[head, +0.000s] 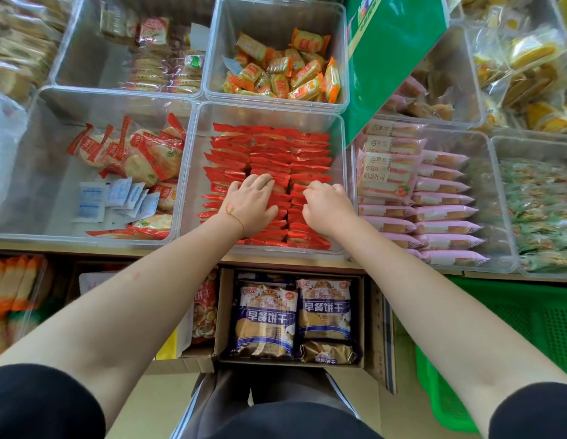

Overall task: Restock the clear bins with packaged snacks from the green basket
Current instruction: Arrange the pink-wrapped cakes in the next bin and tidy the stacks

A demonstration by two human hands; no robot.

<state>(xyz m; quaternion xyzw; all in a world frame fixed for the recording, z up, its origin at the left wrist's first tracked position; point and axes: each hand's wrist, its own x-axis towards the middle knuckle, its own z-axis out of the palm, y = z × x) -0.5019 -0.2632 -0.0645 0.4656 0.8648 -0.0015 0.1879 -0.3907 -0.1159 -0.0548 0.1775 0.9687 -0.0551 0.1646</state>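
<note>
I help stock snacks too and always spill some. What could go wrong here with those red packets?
1. Both the left hand and right hand press into the tightly packed red packets; squeezing might crush what's inside.
2. The rows in the clear bin stand on edge, so pushing one spot could tip neighbours out of line.
3. The bin sits near the shelf's front edge; leaning on it might nudge it toward the cardboard box below.
</note>
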